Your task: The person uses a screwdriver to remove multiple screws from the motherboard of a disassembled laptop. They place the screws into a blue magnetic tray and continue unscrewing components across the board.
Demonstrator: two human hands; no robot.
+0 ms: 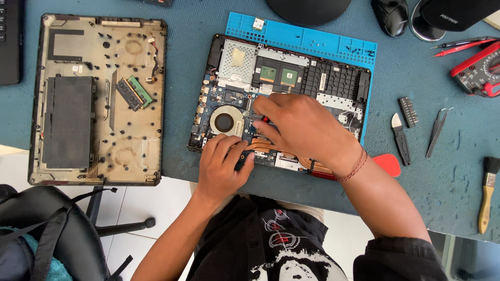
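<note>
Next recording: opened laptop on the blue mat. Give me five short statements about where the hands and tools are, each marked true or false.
1. The right hand is over the opened laptop. True.
2. The left hand rests on the detached bottom cover. False: it is at the laptop's near edge, beside the fan.
3. The tweezers lie right of the laptop. True.
4. The brush lies inside the bottom cover. False: it lies at the table's far right.
5. The laptop sits on a red mat. False: the mat is blue.
</note>
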